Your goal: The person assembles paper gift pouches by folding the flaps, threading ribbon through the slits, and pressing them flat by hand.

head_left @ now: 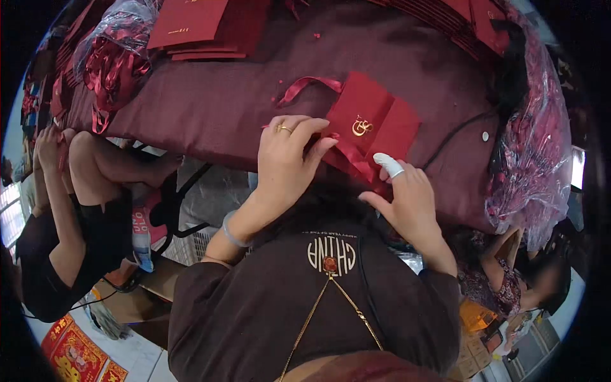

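Observation:
A small red paper bag (398,124) with a gold emblem lies on the dark red tablecloth (223,105), in front of my body. Red ribbon (350,153) runs across its near side, between my two hands. My left hand (289,149) is at the bag's left corner, thumb and index finger bent towards each other with a gap between their tips; the other fingers curl in. My right hand (404,194) is at the near right side, a white cover on one finger and the thumb held apart. A second ribbon end (309,86) trails to the upper left of the bag.
Stacks of red bags (191,25) lie at the far left and far right. Ribbon bundles in clear plastic (114,67) stand at the left, with more plastic (531,146) at the right. A black cable (455,130) crosses the cloth. Other people sit at left and lower right.

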A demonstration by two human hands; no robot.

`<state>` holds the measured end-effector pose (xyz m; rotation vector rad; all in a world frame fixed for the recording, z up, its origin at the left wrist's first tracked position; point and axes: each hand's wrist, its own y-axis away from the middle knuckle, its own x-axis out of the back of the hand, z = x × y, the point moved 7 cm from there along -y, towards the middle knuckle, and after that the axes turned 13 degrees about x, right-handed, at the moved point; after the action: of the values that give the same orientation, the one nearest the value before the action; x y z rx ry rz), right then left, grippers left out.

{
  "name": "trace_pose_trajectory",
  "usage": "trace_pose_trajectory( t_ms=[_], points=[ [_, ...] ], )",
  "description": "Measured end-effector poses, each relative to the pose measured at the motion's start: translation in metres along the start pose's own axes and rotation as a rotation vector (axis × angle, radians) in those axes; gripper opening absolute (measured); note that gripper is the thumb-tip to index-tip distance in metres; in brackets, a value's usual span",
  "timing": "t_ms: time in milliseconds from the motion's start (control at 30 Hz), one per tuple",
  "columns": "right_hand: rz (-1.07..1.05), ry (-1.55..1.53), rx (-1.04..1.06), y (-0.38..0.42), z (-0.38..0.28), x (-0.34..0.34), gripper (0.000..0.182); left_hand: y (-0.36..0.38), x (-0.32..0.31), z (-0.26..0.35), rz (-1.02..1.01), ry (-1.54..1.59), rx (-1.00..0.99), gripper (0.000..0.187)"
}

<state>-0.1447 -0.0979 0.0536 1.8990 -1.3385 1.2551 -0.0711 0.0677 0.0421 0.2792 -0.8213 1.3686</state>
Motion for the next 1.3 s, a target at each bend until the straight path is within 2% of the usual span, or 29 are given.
trace_pose_trajectory(
  t_ms=[33, 100, 133, 167, 200, 233, 333, 367, 433, 500, 567, 600, 667, 700, 767, 800, 867, 900, 967, 1000, 1067, 1100, 1167, 1233, 1300],
  points=[
    [-0.007, -0.002, -0.004, 0.004, 0.001, -0.004, 0.051, 0.002, -0.003, -0.001, -0.005, 0.003, 0.006, 0.026],
    [0.149, -0.176, -0.025, 0.009, 0.005, 0.0, 0.049, 0.001, -0.01, -0.003, -0.025, -0.031, 0.053, 0.03],
    [0.123, -0.576, -0.229, 0.016, 0.016, -0.007, 0.047, 0.001, -0.012, -0.003, -0.027, -0.031, 0.048, 0.03],
    [0.145, -0.851, -0.286, 0.023, 0.023, -0.008, 0.045, 0.001, -0.013, -0.007, -0.049, 0.0, 0.1, 0.031],
    [0.21, -1.207, -0.474, 0.027, 0.025, -0.007, 0.047, 0.001, -0.014, -0.011, -0.07, 0.03, 0.15, 0.033],
    [0.15, -1.283, -0.475, 0.028, 0.029, 0.004, 0.051, 0.0, -0.013, -0.012, -0.072, 0.029, 0.145, 0.033],
    [0.037, -1.088, -0.616, 0.05, 0.055, 0.035, 0.051, -0.003, -0.012, -0.017, -0.1, 0.082, 0.181, 0.033],
    [0.125, -1.071, -0.606, 0.058, 0.064, 0.044, 0.04, -0.003, -0.013, -0.017, -0.121, 0.063, 0.168, 0.033],
    [0.258, -0.922, -0.568, 0.071, 0.084, 0.056, 0.03, -0.005, -0.014, -0.017, -0.136, 0.05, 0.162, 0.033],
    [0.329, -0.891, -0.625, 0.074, 0.09, 0.049, 0.028, -0.006, -0.014, -0.014, -0.136, 0.011, 0.128, 0.031],
    [0.63, -0.468, -0.532, 0.075, 0.099, 0.057, 0.028, -0.005, -0.015, -0.013, -0.146, 0.014, 0.16, 0.031],
    [0.8, -0.547, -0.527, 0.077, 0.105, 0.054, 0.03, -0.005, -0.015, -0.014, -0.159, 0.019, 0.191, 0.03],
    [1.101, -0.848, -0.263, 0.065, 0.106, 0.053, 0.034, -0.002, -0.017, -0.012, -0.158, 0.019, 0.193, 0.029],
    [1.166, -1.166, -0.169, 0.057, 0.107, 0.046, 0.036, -0.002, -0.019, -0.011, -0.16, 0.02, 0.203, 0.029],
    [1.258, -1.529, -0.179, 0.04, 0.103, 0.035, 0.036, 0.0, -0.021, -0.007, -0.167, -0.01, 0.195, 0.029],
    [1.233, -1.621, -0.236, 0.034, 0.109, 0.024, 0.038, 0.0, -0.02, -0.007, -0.17, -0.051, 0.197, 0.029],
    [0.992, -1.705, -0.138, 0.008, 0.095, 0.019, 0.042, -0.004, -0.014, -0.003, -0.181, -0.076, 0.168, 0.028],
    [0.905, -1.567, -0.284, -0.004, 0.084, 0.017, 0.038, -0.006, -0.011, -0.001, -0.19, -0.099, 0.148, 0.027],
    [0.677, -1.26, -0.378, -0.017, 0.069, 0.011, 0.028, -0.012, -0.006, 0.0, -0.133, -0.099, 0.123, 0.026],
    [0.633, -1.095, -0.376, -0.021, 0.066, 0.007, 0.019, -0.016, -0.003, 0.002, -0.077, -0.091, 0.099, 0.025],
    [0.487, -0.901, -0.237, -0.035, 0.057, 0.004, 0.018, -0.023, -0.01, 0.0, -0.087, 0.014, 0.136, 0.022],
    [0.467, -0.817, -0.133, -0.041, 0.053, 0.003, 0.017, -0.026, -0.016, -0.001, -0.104, 0.094, 0.172, 0.021],
    [0.416, -0.749, -0.093, -0.048, 0.049, 0.004, 0.017, -0.032, -0.023, -0.002, -0.135, 0.09, 0.219, 0.021],
    [0.368, -0.676, -0.052, -0.052, 0.047, 0.004, 0.017, -0.033, -0.039, -0.011, -0.323, 0.223, 0.449, 0.024],
    [0.377, -0.568, -0.037, -0.054, 0.049, 0.005, 0.015, -0.035, -0.043, -0.015, -0.335, 0.225, 0.413, 0.025]
  ],
)
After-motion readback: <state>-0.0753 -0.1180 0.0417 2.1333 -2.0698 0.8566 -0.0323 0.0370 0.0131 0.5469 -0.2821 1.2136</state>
